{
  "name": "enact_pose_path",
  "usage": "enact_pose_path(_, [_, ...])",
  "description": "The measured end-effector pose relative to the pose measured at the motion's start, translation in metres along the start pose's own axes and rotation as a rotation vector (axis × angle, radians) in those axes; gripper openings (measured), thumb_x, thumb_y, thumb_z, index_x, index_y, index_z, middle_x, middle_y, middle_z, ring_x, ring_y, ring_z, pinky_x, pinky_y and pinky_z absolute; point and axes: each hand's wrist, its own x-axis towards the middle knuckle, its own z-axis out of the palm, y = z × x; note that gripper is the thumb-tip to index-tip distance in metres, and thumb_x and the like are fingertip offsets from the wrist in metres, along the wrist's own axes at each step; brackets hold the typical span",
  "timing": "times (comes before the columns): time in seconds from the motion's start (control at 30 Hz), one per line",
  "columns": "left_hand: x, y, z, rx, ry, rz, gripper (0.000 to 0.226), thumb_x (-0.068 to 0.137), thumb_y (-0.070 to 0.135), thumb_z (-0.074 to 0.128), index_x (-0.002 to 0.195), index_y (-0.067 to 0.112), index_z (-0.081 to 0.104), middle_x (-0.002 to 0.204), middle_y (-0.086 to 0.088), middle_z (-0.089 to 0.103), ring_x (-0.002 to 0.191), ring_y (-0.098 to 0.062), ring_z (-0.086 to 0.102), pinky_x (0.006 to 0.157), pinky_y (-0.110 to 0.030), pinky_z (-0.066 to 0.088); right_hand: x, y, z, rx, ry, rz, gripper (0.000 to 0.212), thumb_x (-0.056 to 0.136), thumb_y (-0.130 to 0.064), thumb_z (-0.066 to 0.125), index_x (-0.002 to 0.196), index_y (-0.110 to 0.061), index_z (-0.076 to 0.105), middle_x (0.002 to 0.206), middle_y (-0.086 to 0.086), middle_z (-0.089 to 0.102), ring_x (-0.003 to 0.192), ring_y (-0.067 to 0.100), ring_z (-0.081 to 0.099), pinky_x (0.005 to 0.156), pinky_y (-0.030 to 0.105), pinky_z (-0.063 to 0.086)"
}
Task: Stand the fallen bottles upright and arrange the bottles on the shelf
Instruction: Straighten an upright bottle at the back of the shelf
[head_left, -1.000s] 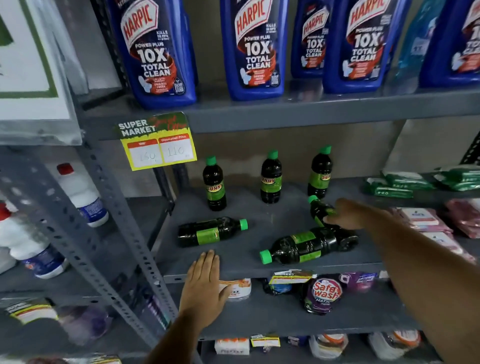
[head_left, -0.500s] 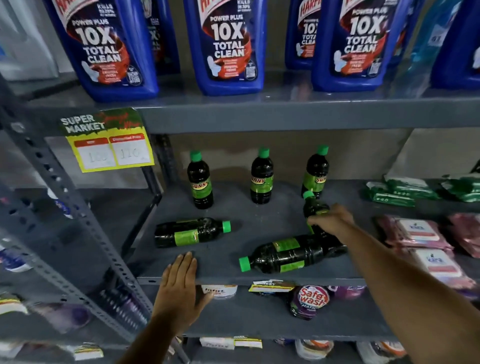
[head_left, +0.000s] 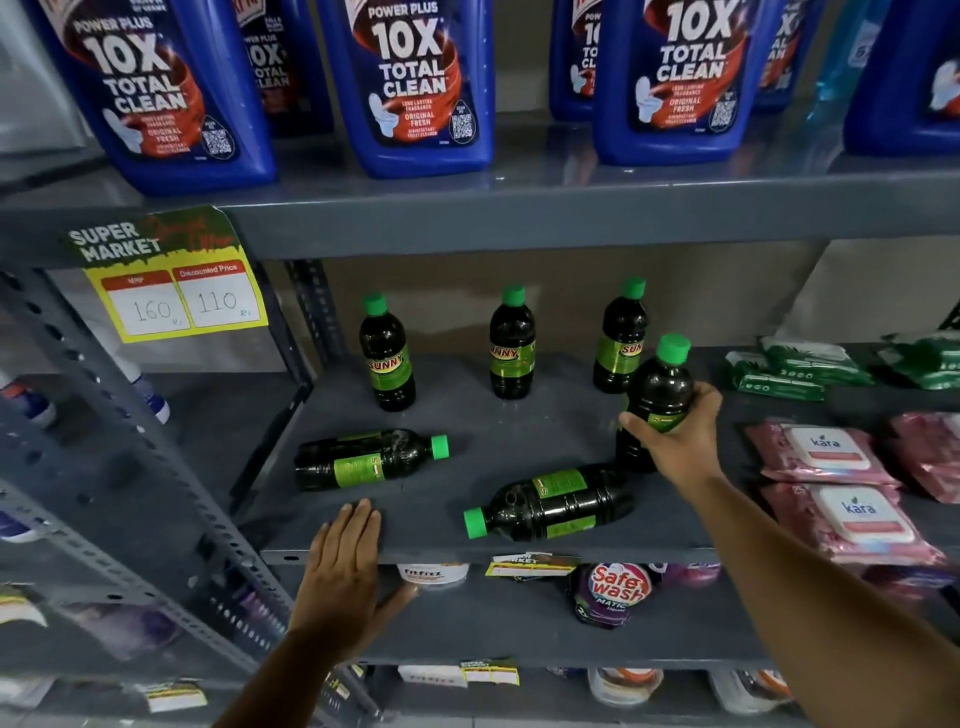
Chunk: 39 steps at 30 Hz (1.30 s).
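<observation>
Grey metal shelf (head_left: 519, 426) holds six dark bottles with green caps. Three upright along the back edge: back-left bottle (head_left: 387, 353), back-middle bottle (head_left: 511, 344), back-right bottle (head_left: 621, 338). Right hand (head_left: 675, 441) has its grip wrapped around a fourth bottle (head_left: 655, 402) at mid-body, thumb on the left side, fingers (head_left: 704, 397) curled round the right; the bottle stands nearly upright, leaning slightly right, just in front of the back-right bottle; cannot tell if its base touches the shelf. Two bottles lie flat: left fallen bottle (head_left: 366, 460) near the shelf's left edge, cap pointing right; front fallen bottle (head_left: 550, 503) near the front edge, cap pointing left, its base close to the held bottle's foot. Left hand (head_left: 345, 577) lies flat, fingers together and extended, palm on the front edge near the left corner, holding nothing. Pink wipe packs (head_left: 831, 483) toward the right edge. Blue cleaner bottles (head_left: 415, 88) on the shelf above. Yellow price tag (head_left: 174, 291) hangs from the upper shelf's front edge.
</observation>
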Motion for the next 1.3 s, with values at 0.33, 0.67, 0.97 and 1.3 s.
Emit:
enact_pose_path(0.33, [0.001,-0.003,0.002,0.031,-0.040,0.005,0.104,0.081,0.082,0.029,0.142,-0.003,0.032,0.149,-0.024,0.033,0.138,-0.038,0.031,0.114,-0.052,0.019,0.008,0.016,-0.009,0.032,-0.151,0.045,0.099,0.069,-0.012,0.075,0.149,-0.019,0.018,0.125,0.001,0.053,0.118,0.024,0.053,0.102,0.044,0.043])
enact_pose_path(0.67, [0.001,-0.004,-0.001,0.016,-0.092,0.014,0.106,0.079,0.082,0.034,0.143,-0.002,0.031,0.150,-0.024,0.031,0.137,-0.039,0.030,0.115,-0.043,0.001,0.041,0.059,-0.028,-0.122,-0.265,0.019,0.087,0.058,-0.028,0.084,0.134,-0.030,0.043,0.117,-0.003,0.068,0.110,0.021,0.067,0.097,0.055,0.051])
enact_pose_path(0.97, [0.002,-0.005,0.001,0.001,-0.071,0.007,0.107,0.075,0.081,0.040,0.140,-0.004,0.036,0.147,-0.025,0.036,0.135,-0.040,0.035,0.107,-0.056,0.029,0.025,0.032,-0.029,-0.115,-0.266,0.062,0.079,0.069,-0.005,0.084,0.134,-0.020,0.042,0.119,-0.004,0.066,0.111,0.017,0.065,0.103,0.051,0.048])
enact_pose_path(1.3, [0.001,-0.006,0.001,0.009,-0.077,0.010,0.109,0.073,0.082,0.044,0.140,-0.004,0.037,0.146,-0.026,0.037,0.134,-0.040,0.036,0.107,-0.056,0.029,0.022,0.020,-0.021,-0.302,-0.234,-0.005,0.073,0.070,-0.015,0.082,0.132,-0.016,0.044,0.113,0.000,0.061,0.105,0.022,0.060,0.088,0.037,0.047])
